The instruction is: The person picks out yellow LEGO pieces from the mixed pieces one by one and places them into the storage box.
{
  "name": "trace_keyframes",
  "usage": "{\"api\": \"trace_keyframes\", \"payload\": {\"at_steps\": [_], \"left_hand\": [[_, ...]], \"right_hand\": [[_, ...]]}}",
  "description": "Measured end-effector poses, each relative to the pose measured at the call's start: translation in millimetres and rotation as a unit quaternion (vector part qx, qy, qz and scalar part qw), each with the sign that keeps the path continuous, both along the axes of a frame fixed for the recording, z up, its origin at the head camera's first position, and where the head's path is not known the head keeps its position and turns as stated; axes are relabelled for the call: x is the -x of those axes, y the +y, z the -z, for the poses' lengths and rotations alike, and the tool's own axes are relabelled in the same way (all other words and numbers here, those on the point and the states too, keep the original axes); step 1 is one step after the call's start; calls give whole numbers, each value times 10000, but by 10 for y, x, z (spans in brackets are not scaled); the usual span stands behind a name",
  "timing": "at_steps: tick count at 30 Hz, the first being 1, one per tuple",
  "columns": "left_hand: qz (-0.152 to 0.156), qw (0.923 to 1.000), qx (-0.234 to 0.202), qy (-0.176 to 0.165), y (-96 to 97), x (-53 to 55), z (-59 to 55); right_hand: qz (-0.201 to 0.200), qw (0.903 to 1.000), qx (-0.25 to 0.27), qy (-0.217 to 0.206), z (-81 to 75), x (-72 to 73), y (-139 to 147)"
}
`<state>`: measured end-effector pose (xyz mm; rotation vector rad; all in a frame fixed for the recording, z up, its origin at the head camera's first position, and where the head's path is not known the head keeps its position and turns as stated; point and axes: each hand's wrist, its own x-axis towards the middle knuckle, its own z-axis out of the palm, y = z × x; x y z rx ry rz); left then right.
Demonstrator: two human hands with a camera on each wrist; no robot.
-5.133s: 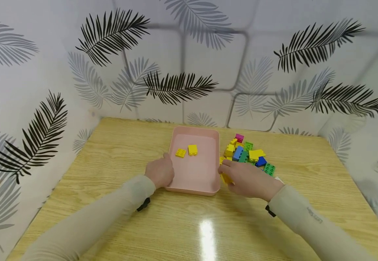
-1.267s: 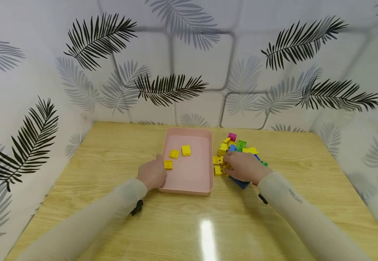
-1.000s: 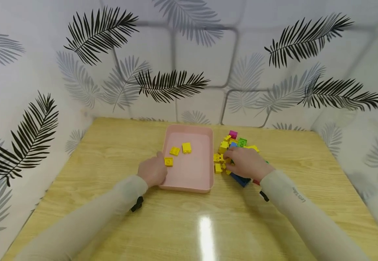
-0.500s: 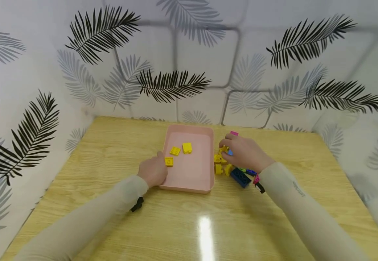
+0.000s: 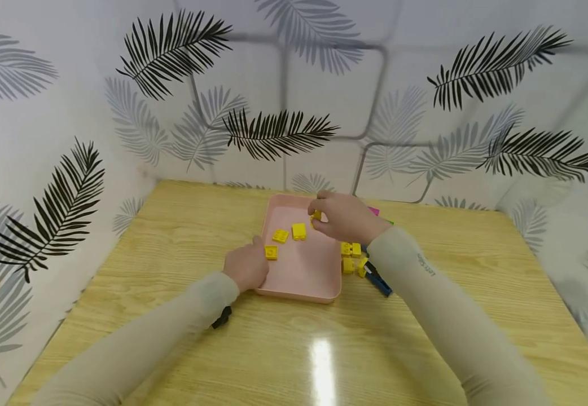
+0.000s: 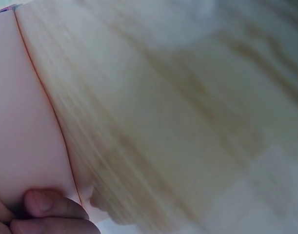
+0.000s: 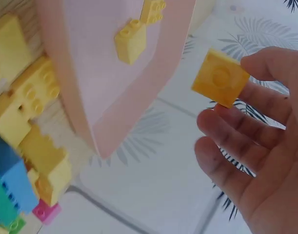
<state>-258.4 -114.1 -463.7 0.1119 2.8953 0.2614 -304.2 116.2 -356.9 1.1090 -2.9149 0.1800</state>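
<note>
My right hand [image 5: 347, 217] is over the far right part of a pink tray [image 5: 304, 276]. Between thumb and fingertips it pinches a square yellow toy brick [image 7: 220, 78], whose hollow underside faces the right wrist camera. On the tray floor lie three yellow bricks, among them a flat studded one [image 5: 281, 235], a taller one [image 5: 299, 231] and one by the left wall [image 5: 271, 252]. My left hand [image 5: 247, 266] grips the tray's left wall near the front corner. In the left wrist view its curled fingers [image 6: 51, 204] show against the pink wall.
Right of the tray is a heap of mixed bricks, partly hidden by my right arm: several yellow ones [image 5: 347, 265], a dark blue one [image 5: 379, 284], a magenta one [image 7: 46, 210] and a green one [image 7: 1, 200]. A patterned wall [image 5: 314, 158] rises behind the wooden table [image 5: 202, 220].
From the heap, my right hand has moved left over the tray with a yellow brick. Since the oldest frame, a third yellow brick has appeared in the tray. My left hand stays at its wall.
</note>
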Motion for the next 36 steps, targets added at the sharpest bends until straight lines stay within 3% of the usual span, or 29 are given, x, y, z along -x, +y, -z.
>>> {"api": "trace_keyframes", "payload": {"at_steps": [5, 13, 20, 23, 36], "left_hand": [[38, 10000, 40, 77, -11, 17, 7], [122, 9997, 27, 214, -14, 15, 7], [114, 9995, 16, 280, -28, 4, 17], [114, 9995, 18, 296, -22, 0, 9], [77, 9995, 104, 288, -32, 23, 59]], "right_hand": [[-50, 9977, -314, -602, 111, 147, -245], [211, 9912, -1158, -613, 280, 244, -529], [166, 9769, -1212, -1750, 405, 254, -674], [108, 9740, -1145, -1952, 423, 248, -696], [-289, 9793, -1574, -1236, 432, 265, -767]]}}
